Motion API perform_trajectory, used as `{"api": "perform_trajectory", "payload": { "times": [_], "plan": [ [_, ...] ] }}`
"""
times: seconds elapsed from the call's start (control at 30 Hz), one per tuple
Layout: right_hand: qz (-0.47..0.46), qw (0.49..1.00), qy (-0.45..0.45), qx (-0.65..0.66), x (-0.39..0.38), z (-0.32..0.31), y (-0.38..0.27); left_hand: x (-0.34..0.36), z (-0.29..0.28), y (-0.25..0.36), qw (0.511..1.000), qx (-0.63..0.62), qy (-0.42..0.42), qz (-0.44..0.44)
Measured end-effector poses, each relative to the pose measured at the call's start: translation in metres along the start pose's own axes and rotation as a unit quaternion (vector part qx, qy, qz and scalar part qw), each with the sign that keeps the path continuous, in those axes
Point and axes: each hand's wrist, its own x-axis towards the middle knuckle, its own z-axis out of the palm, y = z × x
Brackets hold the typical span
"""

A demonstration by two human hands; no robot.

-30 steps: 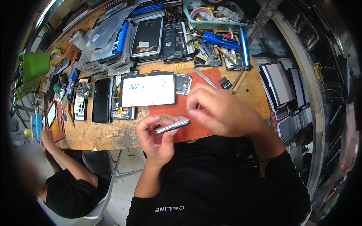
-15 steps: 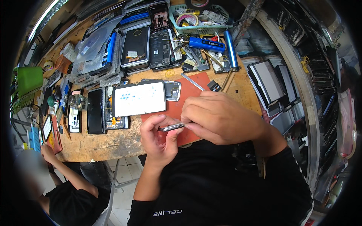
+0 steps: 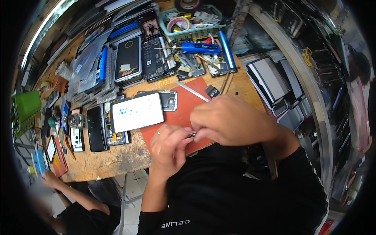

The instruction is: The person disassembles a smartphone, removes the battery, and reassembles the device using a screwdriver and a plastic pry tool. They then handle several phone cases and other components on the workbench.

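Fingers (image 3: 177, 136) of the left hand (image 3: 166, 149) grasp a slim phone (image 3: 192, 134)

Mostly hidden, it sits between both hands above a red mat (image 3: 183, 111); the right hand (image 3: 225, 119) meets its right end — whether gripping, I cannot tell. Farther left, a white panel (image 3: 137, 113); beyond, a blue screwdriver (image 3: 200, 48) — then a green basket (image 3: 196, 33).

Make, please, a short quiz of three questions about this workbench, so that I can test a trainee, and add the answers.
1. True or false: the person's left hand and right hand meet at a slim metal-edged device.

2. Which colour is the mat nearest to these hands?
A) green
B) red
C) white

3. Complete: in the picture, the blue tool with a thin tip lies to the ____ of the shiny blue cylinder.

Key:
1. True
2. B
3. left
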Motion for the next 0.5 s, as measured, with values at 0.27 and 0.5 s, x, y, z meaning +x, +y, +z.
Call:
{"api": "perform_trajectory", "payload": {
  "times": [0.27,0.5],
  "plan": [
    [0.278,0.900,0.163,0.294,-0.006,0.022,0.111,0.029,-0.028,0.002,0.968,0.006,-0.167,-0.186],
    [0.226,0.908,0.329,0.126,0.036,0.020,0.170,0.022,0.015,-0.018,0.939,0.126,-0.280,-0.157]
  ]
}}
